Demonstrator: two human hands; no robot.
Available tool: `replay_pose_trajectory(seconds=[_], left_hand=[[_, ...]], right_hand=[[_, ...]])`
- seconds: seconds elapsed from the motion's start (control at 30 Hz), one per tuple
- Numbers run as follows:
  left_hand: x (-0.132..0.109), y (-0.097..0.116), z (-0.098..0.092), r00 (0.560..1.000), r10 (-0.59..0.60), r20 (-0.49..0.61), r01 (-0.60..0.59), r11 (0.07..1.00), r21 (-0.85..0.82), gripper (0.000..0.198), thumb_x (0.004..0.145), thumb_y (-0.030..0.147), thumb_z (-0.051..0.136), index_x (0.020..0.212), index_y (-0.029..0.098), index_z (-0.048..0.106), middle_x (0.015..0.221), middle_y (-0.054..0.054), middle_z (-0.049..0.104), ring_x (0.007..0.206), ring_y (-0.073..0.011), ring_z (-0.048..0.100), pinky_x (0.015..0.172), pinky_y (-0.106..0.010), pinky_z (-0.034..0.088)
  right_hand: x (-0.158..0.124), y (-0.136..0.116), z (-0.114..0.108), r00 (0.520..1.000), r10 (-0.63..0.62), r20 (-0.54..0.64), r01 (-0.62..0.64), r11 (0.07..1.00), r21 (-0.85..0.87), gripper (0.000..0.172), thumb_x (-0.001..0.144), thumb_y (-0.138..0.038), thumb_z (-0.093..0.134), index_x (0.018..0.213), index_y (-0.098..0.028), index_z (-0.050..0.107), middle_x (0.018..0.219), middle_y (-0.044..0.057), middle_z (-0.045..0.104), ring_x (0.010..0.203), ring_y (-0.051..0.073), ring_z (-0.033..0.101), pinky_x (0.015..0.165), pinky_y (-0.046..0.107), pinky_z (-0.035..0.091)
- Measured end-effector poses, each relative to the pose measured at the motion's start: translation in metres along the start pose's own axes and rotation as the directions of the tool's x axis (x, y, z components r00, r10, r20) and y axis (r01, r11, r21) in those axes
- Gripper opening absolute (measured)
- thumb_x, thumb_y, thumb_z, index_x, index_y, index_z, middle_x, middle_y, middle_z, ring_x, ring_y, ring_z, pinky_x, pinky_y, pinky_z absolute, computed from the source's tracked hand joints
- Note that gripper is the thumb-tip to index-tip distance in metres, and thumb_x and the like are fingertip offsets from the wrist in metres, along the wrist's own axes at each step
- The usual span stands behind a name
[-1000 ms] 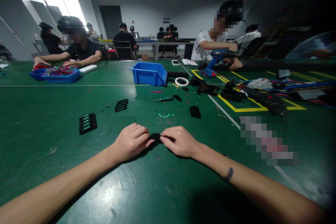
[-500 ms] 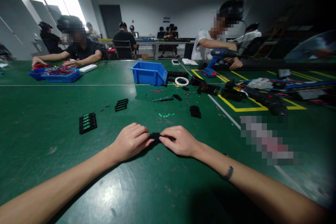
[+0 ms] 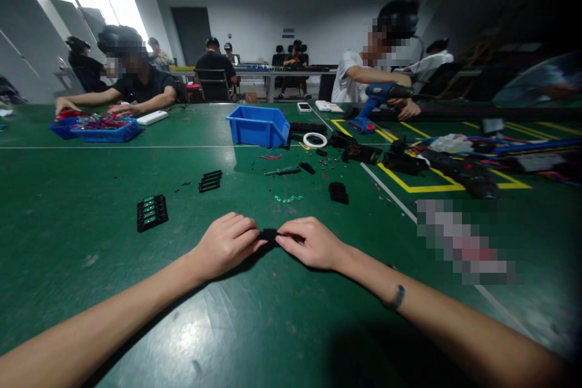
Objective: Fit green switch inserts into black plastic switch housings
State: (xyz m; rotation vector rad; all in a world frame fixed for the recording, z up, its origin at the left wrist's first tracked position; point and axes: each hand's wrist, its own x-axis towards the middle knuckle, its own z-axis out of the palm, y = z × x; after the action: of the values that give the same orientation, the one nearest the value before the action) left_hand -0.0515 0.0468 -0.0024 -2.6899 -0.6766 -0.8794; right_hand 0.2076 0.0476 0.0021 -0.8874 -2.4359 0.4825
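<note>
Between my two hands is a small black plastic part (image 3: 269, 234), held just above the green tabletop (image 3: 254, 327). My left hand (image 3: 230, 239) pinches its left end, and the fingers of my right hand (image 3: 311, 242) close on its right end. Most of the part's ends are hidden by my fingertips. Beyond my hands lie a strip of small green circuit boards (image 3: 288, 199) and a stack of black pieces (image 3: 339, 193). To the left are a black tray with green boards in it (image 3: 152, 213) and several slim black frames (image 3: 210, 181).
A screwdriver (image 3: 282, 171), scattered screws (image 3: 328, 162) and a white ring (image 3: 314, 140) lie farther back. A blue bin (image 3: 257, 125) stands behind them. At the right are a blue cordless drill (image 3: 369, 106) and a dark power tool (image 3: 464, 173). Co-workers sit across the table.
</note>
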Motion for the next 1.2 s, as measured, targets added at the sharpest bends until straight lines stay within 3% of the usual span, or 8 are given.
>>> replay_pose_trajectory(seconds=[0.23,0.6,1.2], left_hand=[[-0.0003,-0.0006,0.0004,1.000,-0.001,-0.004,0.000,1.000,-0.007,0.011,0.097,0.026,0.062,0.097,0.016,0.066,0.091,-0.008,0.070,0.076,-0.0171,0.061,0.068,-0.032,0.048],[0.0005,0.0004,-0.0001,1.000,-0.002,0.003,0.002,1.000,-0.005,0.011,0.097,0.026,0.063,0.096,0.016,0.067,0.090,-0.007,0.070,0.075,-0.0171,0.061,0.068,-0.032,0.049],[-0.0002,0.0000,0.0008,1.000,-0.006,0.005,0.006,1.000,-0.015,0.011,0.096,0.026,0.064,0.097,0.015,0.067,0.092,-0.008,0.070,0.076,-0.0178,0.061,0.068,-0.032,0.049]], right_hand=[[0.0009,-0.0008,-0.0009,1.000,0.010,0.000,-0.010,1.000,0.001,0.024,0.100,-0.030,0.057,0.083,-0.018,0.069,0.067,0.000,0.063,0.061,0.014,0.056,0.061,0.026,0.039],[0.0005,-0.0007,-0.0021,1.000,-0.006,0.023,0.006,1.000,0.014,0.027,0.102,-0.029,0.052,0.087,-0.018,0.071,0.077,0.004,0.071,0.069,0.016,0.063,0.067,0.027,0.043],[0.0005,0.0001,-0.0003,1.000,-0.007,0.023,0.007,1.000,-0.018,0.033,0.102,-0.034,0.054,0.074,-0.019,0.064,0.066,0.000,0.062,0.061,0.014,0.056,0.063,0.027,0.039]])
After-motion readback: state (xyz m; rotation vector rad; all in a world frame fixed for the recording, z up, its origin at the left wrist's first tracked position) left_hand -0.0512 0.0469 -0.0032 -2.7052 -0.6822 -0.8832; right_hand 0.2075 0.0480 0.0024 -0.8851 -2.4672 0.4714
